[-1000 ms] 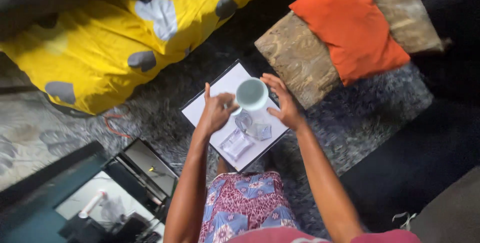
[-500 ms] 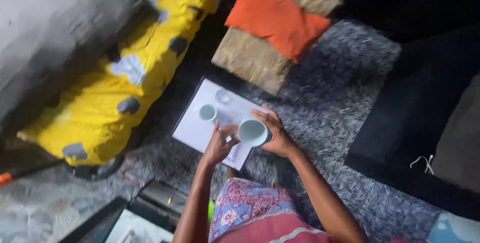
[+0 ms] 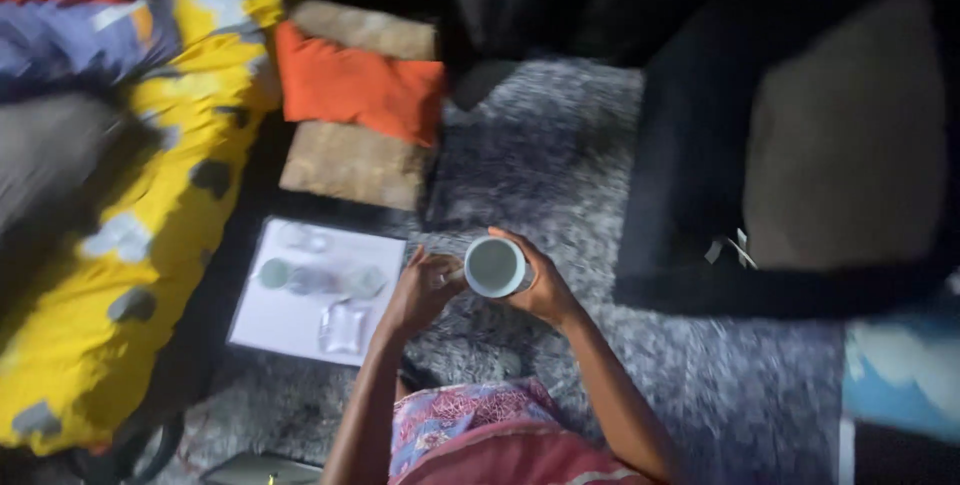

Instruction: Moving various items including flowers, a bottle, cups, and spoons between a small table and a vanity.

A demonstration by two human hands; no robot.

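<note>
Mug (image 3: 494, 267), pale and upright, sits above the grey rug (image 3: 560, 185) right of the white board (image 3: 300, 317), right hand (image 3: 540, 280) wrapped around its side, left hand (image 3: 425, 290) curled at its handle, seemingly mid-carry and needing steadiness.

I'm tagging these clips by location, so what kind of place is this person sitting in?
Most likely a home living room, with the person seated on the floor. A shaggy grey rug covers it, an orange cushion and a yellow spotted pillow lie nearby, and both hands hold a white mug.
</note>
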